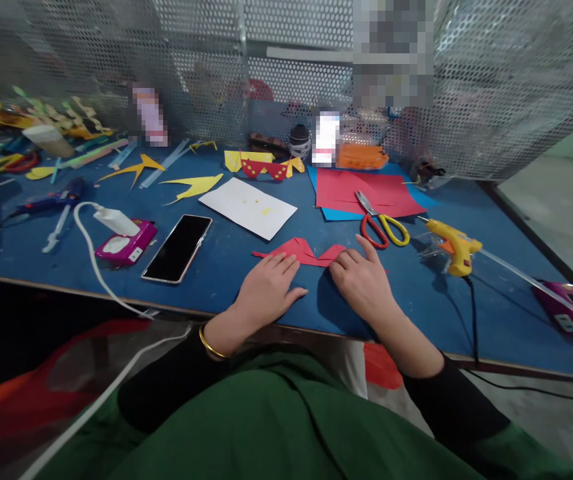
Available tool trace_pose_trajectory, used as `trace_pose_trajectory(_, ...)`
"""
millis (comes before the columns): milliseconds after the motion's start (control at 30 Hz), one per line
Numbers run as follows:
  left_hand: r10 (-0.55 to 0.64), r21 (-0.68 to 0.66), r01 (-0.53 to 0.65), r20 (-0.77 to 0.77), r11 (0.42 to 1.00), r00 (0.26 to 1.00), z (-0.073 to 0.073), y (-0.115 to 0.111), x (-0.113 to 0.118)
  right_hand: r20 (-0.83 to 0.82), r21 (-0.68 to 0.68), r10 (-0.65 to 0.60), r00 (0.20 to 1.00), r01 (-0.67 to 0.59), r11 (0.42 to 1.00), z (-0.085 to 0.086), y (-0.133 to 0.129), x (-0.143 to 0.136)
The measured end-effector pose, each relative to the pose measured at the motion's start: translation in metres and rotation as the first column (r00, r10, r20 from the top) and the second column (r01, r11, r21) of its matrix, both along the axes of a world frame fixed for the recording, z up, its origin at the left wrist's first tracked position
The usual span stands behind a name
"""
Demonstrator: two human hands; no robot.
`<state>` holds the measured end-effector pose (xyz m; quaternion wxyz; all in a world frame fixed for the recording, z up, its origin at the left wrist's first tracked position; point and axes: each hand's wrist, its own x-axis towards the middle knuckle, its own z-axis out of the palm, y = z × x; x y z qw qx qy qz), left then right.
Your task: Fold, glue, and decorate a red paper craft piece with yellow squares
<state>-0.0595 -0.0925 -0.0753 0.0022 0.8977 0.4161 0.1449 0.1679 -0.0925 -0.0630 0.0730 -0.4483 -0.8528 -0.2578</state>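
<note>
A red paper cutout point(307, 251) with two peaks and a dip between them lies on the blue table point(206, 297) in front of me. My left hand point(269, 287) rests with fingers stretched out over its left part, the thumb held apart. At the cutout's right end, my right hand point(361, 280) has its fingers bent down and closed on the paper, with one finger raised; its thumb is hidden. Scissors point(375, 223) with red and yellow handles lie just beyond my right hand, their blades on red paper sheets point(339, 190).
A yellow glue gun point(459, 245) with its cord stands at the right. Left of my hands are a phone point(179, 250) and a magenta socket block point(129, 243). Behind are a white card point(246, 207), red paper glasses point(265, 169) and a metal mesh partition point(296, 73).
</note>
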Motion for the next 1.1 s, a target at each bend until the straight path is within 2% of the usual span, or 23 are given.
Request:
trace_pose_trajectory(133, -0.024, 0.041, 0.023, 0.020, 0.999, 1.000, -0.001, 0.003, -0.001, -0.162, -0.081, -0.109, 0.981, 0.097, 0.992, -0.006, -0.002, 0.015)
trace_pose_trajectory(233, -0.044, 0.081, 0.040, 0.039, 0.996, 0.998, -0.004, 0.006, -0.005, -0.330, -0.155, -0.222, 0.918, 0.179, 0.972, -0.013, -0.006, 0.033)
trace_pose_trajectory(333, -0.055, 0.120, 0.046, 0.071, 0.992, 0.996, -0.008, 0.010, -0.008, -0.387, -0.183, -0.273, 0.881, 0.217, 0.959, -0.016, -0.010, 0.044)
trace_pose_trajectory(467, -0.062, 0.162, 0.040, 0.131, 0.986, 0.989, -0.005, 0.015, -0.004, -0.417, -0.212, -0.283, 0.864, 0.210, 0.954, -0.013, -0.017, 0.041)
trace_pose_trajectory(567, -0.091, 0.172, 0.063, 0.158, 0.983, 0.983, 0.003, 0.017, 0.010, -0.453, -0.248, -0.278, 0.847, 0.180, 0.952, -0.010, -0.021, 0.032)
trace_pose_trajectory(767, -0.170, 0.027, 0.169, 0.075, 0.985, 0.983, 0.012, 0.017, 0.042, -0.510, -0.309, -0.252, 0.823, 0.098, 0.946, -0.013, -0.035, 0.014)
trace_pose_trajectory(867, -0.171, -0.032, 0.176, 0.104, 0.984, 0.980, 0.009, 0.017, 0.044, -0.615, -0.301, -0.262, 0.744, 0.085, 0.950, -0.012, -0.044, 0.021)
trace_pose_trajectory(933, -0.178, -0.037, 0.186, 0.160, 0.982, 0.971, 0.007, 0.017, 0.042, -0.704, -0.255, -0.306, 0.641, 0.173, 0.951, -0.006, -0.050, 0.036)
trace_pose_trajectory(967, -0.187, -0.032, 0.196, 0.185, 0.980, 0.965, 0.006, 0.018, 0.041, -0.733, -0.226, -0.351, 0.583, 0.278, 0.934, -0.001, -0.052, 0.046)
trace_pose_trajectory(1000, -0.197, -0.024, 0.207, 0.206, 0.978, 0.959, 0.005, 0.018, 0.040, -0.749, -0.198, -0.412, 0.519, 0.417, 0.887, 0.005, -0.053, 0.057)
trace_pose_trajectory(1033, -0.206, -0.017, 0.215, 0.219, 0.976, 0.954, 0.004, 0.019, 0.039, -0.751, -0.189, -0.492, 0.441, 0.570, 0.800, 0.011, -0.053, 0.069)
trace_pose_trajectory(1067, -0.216, -0.013, 0.225, 0.228, 0.974, 0.949, 0.004, 0.019, 0.039, -0.736, -0.196, -0.577, 0.353, 0.705, 0.682, 0.017, -0.051, 0.081)
trace_pose_trajectory(1100, -0.224, -0.009, 0.232, 0.234, 0.973, 0.946, 0.004, 0.019, 0.039, -0.702, -0.233, -0.660, 0.268, 0.789, 0.568, 0.023, -0.049, 0.093)
